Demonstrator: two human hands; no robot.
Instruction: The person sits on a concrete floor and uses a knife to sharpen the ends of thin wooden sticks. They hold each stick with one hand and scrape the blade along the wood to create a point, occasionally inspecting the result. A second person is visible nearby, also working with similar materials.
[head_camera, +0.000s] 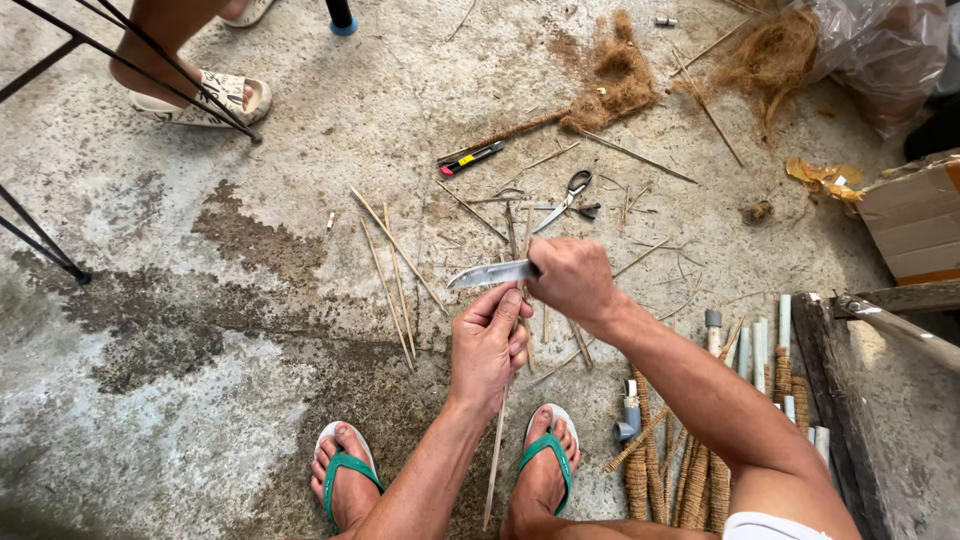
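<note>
- The floor (250, 150) is bare grey concrete with dark wet patches.
- Pipes (760, 350), some wrapped in brown rope, lie by the right leg.
- A fluffy brown fibre pile (615, 75) sits at the top.
- Loose sticks (400, 270) lie spread in front of the feet; scissors (572, 192) lie beyond them.
- The left hand (488, 350) is closed around a thin stick (497, 450) that runs down between the feet.
- The right hand (572, 280) is closed on a knife (492, 273), its blade lying across the stick just above the left thumb.
- It looks like the shaving step. The next cut needs the blade pushed away from the thumb, gently, so the thin stick does not snap.
</note>
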